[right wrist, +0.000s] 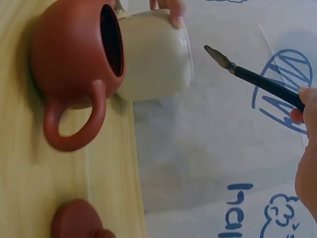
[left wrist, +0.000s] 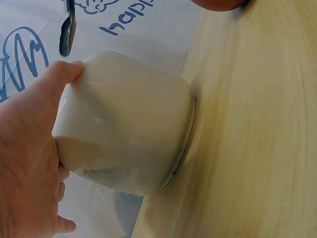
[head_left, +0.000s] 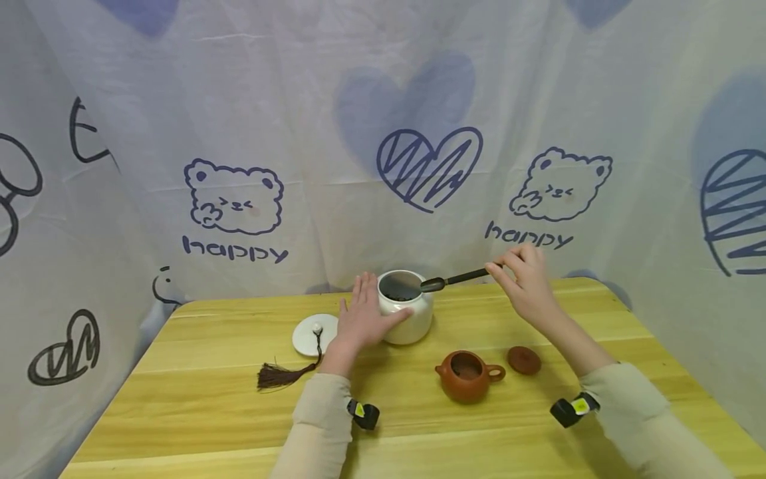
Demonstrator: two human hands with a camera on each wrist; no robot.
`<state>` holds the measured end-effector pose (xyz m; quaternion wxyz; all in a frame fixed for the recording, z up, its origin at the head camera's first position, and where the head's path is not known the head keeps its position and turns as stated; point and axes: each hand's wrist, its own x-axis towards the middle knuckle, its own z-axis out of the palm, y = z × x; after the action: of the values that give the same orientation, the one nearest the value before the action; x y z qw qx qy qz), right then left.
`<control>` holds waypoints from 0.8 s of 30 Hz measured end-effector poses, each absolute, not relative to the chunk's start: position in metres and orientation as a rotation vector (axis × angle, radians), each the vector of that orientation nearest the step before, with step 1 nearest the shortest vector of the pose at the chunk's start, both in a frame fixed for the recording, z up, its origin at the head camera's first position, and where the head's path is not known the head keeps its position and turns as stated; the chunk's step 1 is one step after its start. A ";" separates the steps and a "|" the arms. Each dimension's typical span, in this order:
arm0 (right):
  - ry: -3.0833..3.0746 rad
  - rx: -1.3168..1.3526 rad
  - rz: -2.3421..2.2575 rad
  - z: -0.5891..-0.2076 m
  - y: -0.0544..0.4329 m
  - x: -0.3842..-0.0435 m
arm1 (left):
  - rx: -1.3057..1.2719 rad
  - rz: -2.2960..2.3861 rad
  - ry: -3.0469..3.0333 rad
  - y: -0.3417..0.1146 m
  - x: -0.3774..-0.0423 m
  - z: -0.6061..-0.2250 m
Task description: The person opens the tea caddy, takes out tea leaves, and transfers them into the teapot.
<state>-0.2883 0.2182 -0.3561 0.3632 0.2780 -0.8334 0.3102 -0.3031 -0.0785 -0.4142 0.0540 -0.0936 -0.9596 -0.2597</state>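
A round white jar (head_left: pixel 413 324) stands open-topped on the table, dark loose bits lying inside. My left hand (head_left: pixel 364 318) holds its side, thumb across the front and fingers along the left. Between thumb and fingertips, my right hand (head_left: pixel 526 283) grips the dark handle of a small tea scoop (head_left: pixel 461 277). The scoop's head (right wrist: pixel 218 57) hovers just above the jar's mouth, tilted down to the left. Nearer to me sits a reddish-brown clay teapot (head_left: pixel 469 386), uncovered, with dark bits visible inside it.
The teapot's clay lid (head_left: pixel 524 360) lies right of its handle. Left of the jar rests a white lid (head_left: pixel 307 338) with a dark brown tassel (head_left: pixel 281 375). A printed white cloth (head_left: pixel 323 219) hangs behind the wooden table (head_left: pixel 209 399).
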 end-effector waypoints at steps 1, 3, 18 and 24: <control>-2.140 0.720 0.795 -0.356 0.216 -0.291 | -0.285 -0.787 -2.917 -0.078 -0.303 -0.414; -2.137 0.730 0.789 -0.357 0.210 -0.296 | -0.284 -0.787 -2.920 -0.078 -0.302 -0.413; -2.288 0.703 0.499 -0.363 0.166 -0.313 | -0.262 -0.719 -2.934 -0.077 -0.304 -0.415; -2.310 0.772 0.383 -0.367 0.152 -0.318 | -0.261 -0.664 -2.932 -0.077 -0.302 -0.414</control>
<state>-0.3183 0.1517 -0.3667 0.3318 0.2955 -0.8838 0.1465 -0.3025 -0.0770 -0.4138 0.0620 -0.0863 -0.9698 -0.2196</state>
